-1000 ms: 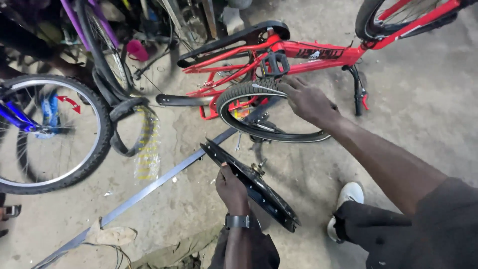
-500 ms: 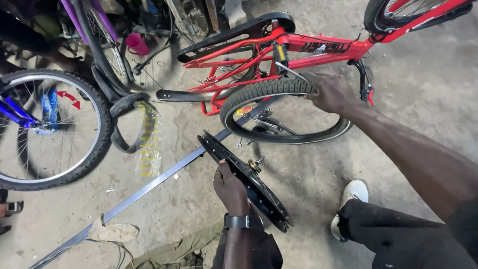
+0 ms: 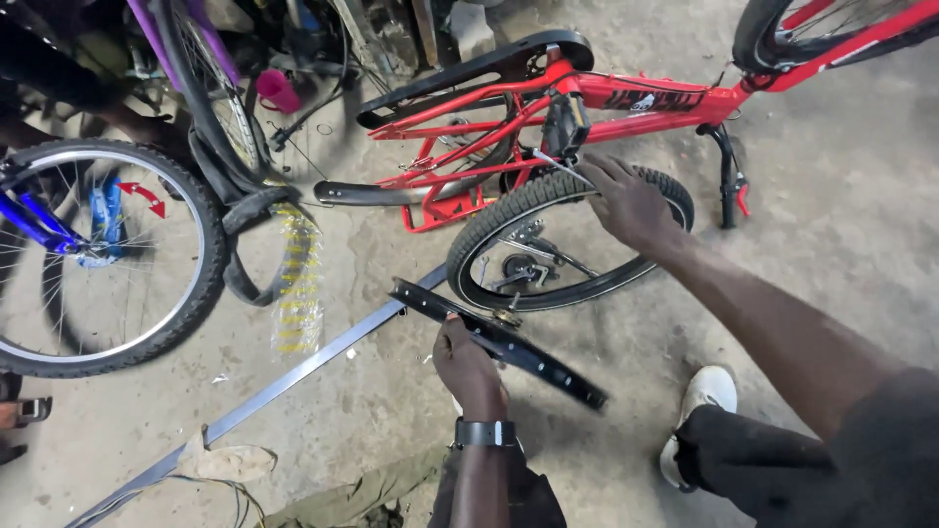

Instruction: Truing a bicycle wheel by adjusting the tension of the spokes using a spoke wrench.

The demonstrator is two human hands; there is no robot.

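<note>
My left hand (image 3: 469,367) is shut on a long black metal bar with holes (image 3: 548,369), held low over the concrete floor and slanting down to the right. My right hand (image 3: 631,200) reaches forward and rests on the top of the tyre of a small black bicycle wheel (image 3: 489,230), fingers spread over the tread. The wheel stands tilted against the red bicycle frame (image 3: 646,98), which lies on its side. The bar's middle passes just in front of the wheel's lower rim.
A long flat grey metal strip (image 3: 293,376) lies diagonally on the floor. A blue bicycle's wheel (image 3: 201,244) stands at left, with a loose black tyre (image 3: 245,284) beside it. A purple bicycle (image 3: 210,39) is behind. My white shoe (image 3: 699,401) is at lower right.
The small wheel has shifted a little to the right under my right hand. The black bar in my left hand now lies flatter and reaches further right.
</note>
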